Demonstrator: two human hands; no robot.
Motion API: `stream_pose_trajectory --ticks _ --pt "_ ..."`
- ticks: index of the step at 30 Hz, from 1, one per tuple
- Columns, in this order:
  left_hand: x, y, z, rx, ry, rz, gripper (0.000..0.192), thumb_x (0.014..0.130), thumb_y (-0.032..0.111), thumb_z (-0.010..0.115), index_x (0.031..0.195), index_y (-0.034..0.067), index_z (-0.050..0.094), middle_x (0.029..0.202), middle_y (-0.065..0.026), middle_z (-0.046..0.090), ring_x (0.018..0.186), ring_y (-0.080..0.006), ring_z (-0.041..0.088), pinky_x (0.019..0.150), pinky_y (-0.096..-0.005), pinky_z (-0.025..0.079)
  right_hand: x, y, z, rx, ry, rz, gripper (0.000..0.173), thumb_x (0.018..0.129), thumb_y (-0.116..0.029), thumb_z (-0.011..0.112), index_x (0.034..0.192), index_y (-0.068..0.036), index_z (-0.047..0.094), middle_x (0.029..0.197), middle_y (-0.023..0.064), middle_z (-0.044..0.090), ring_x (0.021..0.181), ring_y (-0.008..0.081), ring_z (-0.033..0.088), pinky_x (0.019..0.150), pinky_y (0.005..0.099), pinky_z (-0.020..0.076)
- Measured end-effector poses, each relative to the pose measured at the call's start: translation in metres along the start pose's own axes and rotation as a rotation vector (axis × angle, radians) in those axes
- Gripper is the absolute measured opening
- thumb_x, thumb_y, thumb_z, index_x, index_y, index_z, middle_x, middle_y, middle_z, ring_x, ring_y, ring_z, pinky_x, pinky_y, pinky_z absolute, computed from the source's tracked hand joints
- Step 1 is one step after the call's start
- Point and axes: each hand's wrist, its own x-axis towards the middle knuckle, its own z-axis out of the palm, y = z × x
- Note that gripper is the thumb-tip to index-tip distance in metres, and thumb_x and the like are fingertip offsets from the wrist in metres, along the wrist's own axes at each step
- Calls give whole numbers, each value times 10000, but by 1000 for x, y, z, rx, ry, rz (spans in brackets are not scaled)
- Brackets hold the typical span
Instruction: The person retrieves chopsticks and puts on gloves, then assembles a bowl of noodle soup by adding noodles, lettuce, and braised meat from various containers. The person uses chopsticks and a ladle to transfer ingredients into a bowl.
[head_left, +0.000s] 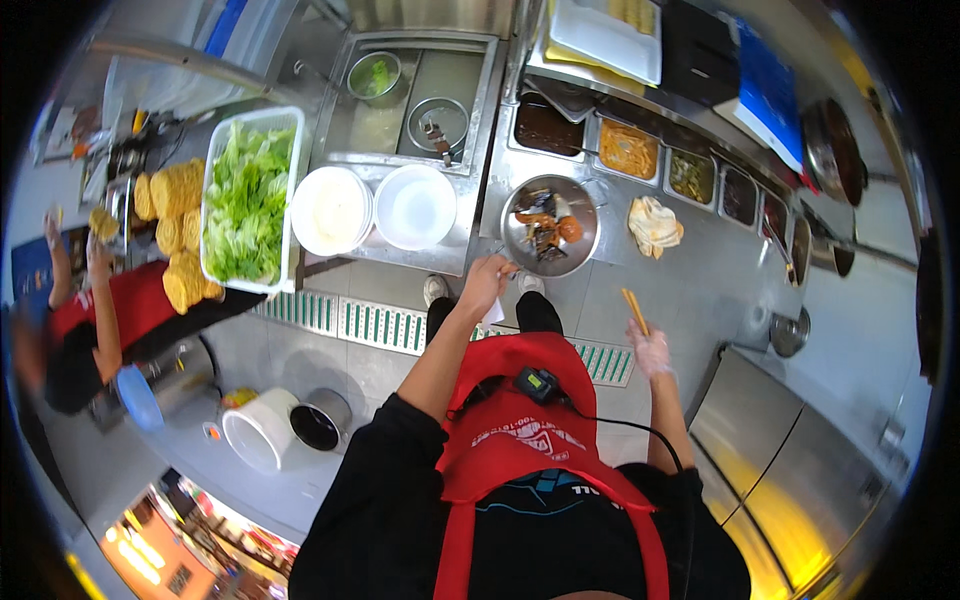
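My left hand (489, 285) is beside the lower left rim of a steel bowl (589, 251), its fingers curled; whether they grip the rim is unclear. Something white (493, 312) shows just under this hand. The bowl holds a round orange-brown piece, perhaps an egg (570, 229), and dark and orange-brown food pieces. My right hand (651, 351), in a clear glove, holds wooden chopsticks (634, 310) pointing up and left, to the lower right of the bowl and apart from it. A crumpled pale cloth (654, 226) lies right of the bowl.
Food pans (628, 148) line the counter's back. White bowls (415, 206) and a basket of lettuce (249, 202) stand left. Strainers (439, 124) sit in a water-filled basin. Yellow noodle blocks (178, 191) lie farther left, near a co-worker in a red apron (112, 307).
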Motion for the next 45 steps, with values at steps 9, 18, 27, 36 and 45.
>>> stream_pose_trajectory --ticks 9,18,27,36,45 --pt "20 -26 38 -106 -3 -39 436 1027 357 529 1182 -48 572 1116 -128 678 523 -117 492 493 -289 400 -1 73 -35 -62 39 -20 526 1002 -507 631 968 8 732 741 51 660 664 141 577 624 340 483" --pt "-39 -220 -106 -532 806 -16 379 1046 294 547 1099 -30 737 1066 -103 757 925 -137 666 854 -304 496 23 113 4 -90 -251 150 324 1001 -311 666 888 -10 709 738 26 672 612 111 566 536 287 439" --pt "178 -271 -330 -525 1007 -88 681 1023 604 493 1286 4 678 1105 -157 745 1046 -276 666 937 -373 491 11 74 45 -389 -226 285 297 1028 -230 648 810 -29 633 734 19 610 637 111 540 593 289 438" --pt "179 -257 -344 -391 925 -13 562 1018 530 582 1101 1 751 961 -174 762 955 -264 702 851 -384 536 12 55 63 -222 -186 236 291 1003 -259 701 841 -17 706 722 54 705 625 136 629 610 303 509" --pt "183 -272 -342 -273 927 307 500 1043 446 578 1182 -17 706 1014 -134 738 925 -210 658 851 -360 525 13 42 86 -379 -176 235 353 1027 -258 639 773 -16 671 712 48 683 624 135 601 624 294 479"
